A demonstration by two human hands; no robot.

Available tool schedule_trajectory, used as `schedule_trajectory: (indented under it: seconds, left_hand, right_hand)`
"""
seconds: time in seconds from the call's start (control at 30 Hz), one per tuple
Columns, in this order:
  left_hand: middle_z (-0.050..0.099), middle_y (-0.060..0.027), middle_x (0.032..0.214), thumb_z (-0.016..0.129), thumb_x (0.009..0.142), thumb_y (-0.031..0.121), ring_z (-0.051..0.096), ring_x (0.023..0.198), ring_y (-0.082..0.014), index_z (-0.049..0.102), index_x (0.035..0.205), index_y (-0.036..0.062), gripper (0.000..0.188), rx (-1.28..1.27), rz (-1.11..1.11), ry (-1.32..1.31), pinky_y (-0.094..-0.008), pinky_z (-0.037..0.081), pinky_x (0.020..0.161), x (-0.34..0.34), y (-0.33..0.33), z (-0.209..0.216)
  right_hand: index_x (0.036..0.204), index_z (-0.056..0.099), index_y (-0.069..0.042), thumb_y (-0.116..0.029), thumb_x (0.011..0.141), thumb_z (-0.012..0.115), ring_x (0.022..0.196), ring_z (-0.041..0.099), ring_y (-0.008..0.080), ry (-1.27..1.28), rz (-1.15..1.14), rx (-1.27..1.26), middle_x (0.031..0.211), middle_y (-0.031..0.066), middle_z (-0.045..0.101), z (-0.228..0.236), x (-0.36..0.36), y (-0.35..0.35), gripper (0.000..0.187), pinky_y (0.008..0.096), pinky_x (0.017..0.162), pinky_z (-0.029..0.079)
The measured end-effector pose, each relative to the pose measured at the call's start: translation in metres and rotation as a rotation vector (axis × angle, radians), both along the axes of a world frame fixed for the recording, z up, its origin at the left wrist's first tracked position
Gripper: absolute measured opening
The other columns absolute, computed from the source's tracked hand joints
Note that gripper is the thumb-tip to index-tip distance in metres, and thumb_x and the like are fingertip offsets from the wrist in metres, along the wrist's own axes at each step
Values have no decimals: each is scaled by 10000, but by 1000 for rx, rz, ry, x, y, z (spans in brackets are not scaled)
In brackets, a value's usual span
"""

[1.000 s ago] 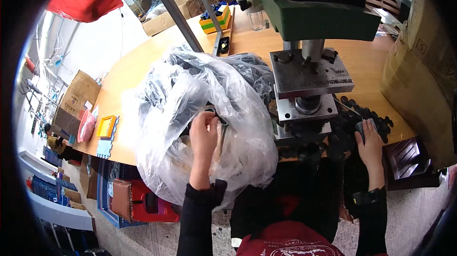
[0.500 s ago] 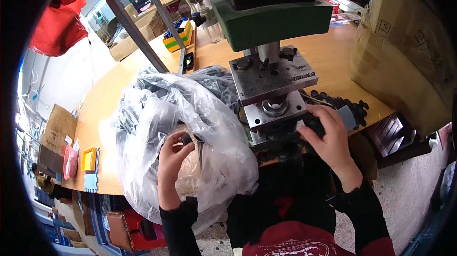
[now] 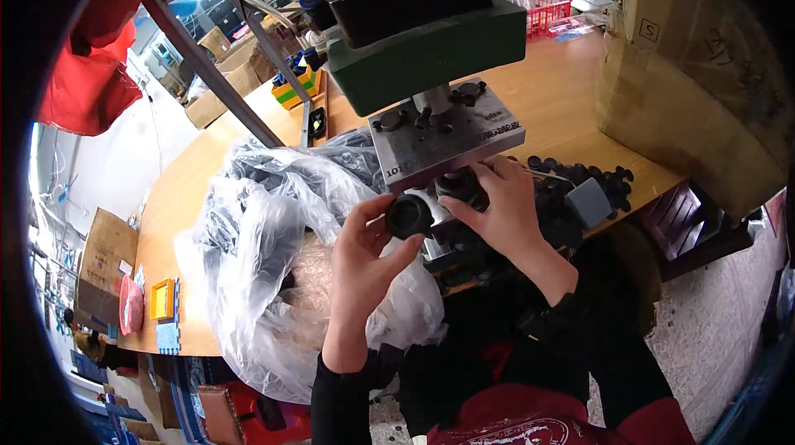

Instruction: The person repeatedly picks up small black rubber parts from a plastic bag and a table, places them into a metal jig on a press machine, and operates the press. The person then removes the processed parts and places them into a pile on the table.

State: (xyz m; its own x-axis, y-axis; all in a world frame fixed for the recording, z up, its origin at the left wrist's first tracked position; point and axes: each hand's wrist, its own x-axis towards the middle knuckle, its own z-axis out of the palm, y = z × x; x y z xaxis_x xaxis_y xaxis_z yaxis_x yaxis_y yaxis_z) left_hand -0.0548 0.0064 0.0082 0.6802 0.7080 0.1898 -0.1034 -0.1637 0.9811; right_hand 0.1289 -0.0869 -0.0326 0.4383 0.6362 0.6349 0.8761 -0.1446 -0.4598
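Note:
My left hand (image 3: 361, 261) pinches a round black cap-like part (image 3: 408, 216) between thumb and fingers, its hollow side facing me, just left of the lower die. My right hand (image 3: 512, 211) reaches under the steel upper plate (image 3: 447, 137) of a green bench press (image 3: 426, 52). Its thumb and fingers close round another round black part (image 3: 460, 188) at the die. Whether that part rests on the die or is lifted off it, I cannot tell. The lower die is mostly hidden by both hands.
A clear plastic bag (image 3: 248, 271) of dark parts fills the table's left side. Several black round parts (image 3: 609, 188) and a grey block (image 3: 589, 202) lie right of the press. A big cardboard box (image 3: 687, 89) stands at the right; a slanted metal post (image 3: 211, 64) rises behind the bag.
My left hand has moved right and up from over the bag, bringing its black part beside the die. My right hand has moved left, from the die's right side onto the part there.

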Motion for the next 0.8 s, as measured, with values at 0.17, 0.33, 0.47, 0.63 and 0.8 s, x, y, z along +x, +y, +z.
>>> schedule_trajectory:
  seconds: [0.17,0.33,0.47,0.63,0.8]
  left_hand:
    - [683,-118,1043,780,736,29,638,971,-158,605,1133,-50,441,253,60,188,-306,489,880,30,13,-9]
    - [690,-131,1048,784,750,54,642,990,-182,623,1149,-78,449,344,8,310,-324,489,900,39,9,1]
    - [683,-205,1071,793,752,122,660,1003,-209,576,1227,-94,565,589,-1,373,-335,502,890,40,10,-2]
    - [688,-196,1048,809,752,193,657,1031,-231,610,1187,-43,533,714,29,415,-326,498,888,54,5,7]
    - [693,-152,1041,803,767,211,656,1021,-218,627,1140,-11,468,612,30,477,-333,500,873,71,14,4]
  right_hand:
    - [1195,569,-23,-299,756,796,1154,475,307,206,70,83,1183,135,497,-13,-10,-57,565,437,979,382]
    - [1248,539,-23,-242,788,780,1187,474,317,430,-310,-123,1256,147,477,-88,30,-185,564,425,999,398]
    - [1267,536,-5,-275,823,751,1169,505,337,505,-580,-254,1262,197,515,-159,67,-282,562,424,1003,397]
    - [1419,392,-54,-359,832,730,1308,376,378,495,-654,-435,1410,232,396,-191,84,-315,744,471,1069,334]
    - [1524,166,-118,-401,861,692,1420,208,372,404,-637,-407,1540,210,207,-188,80,-282,892,499,1111,279]
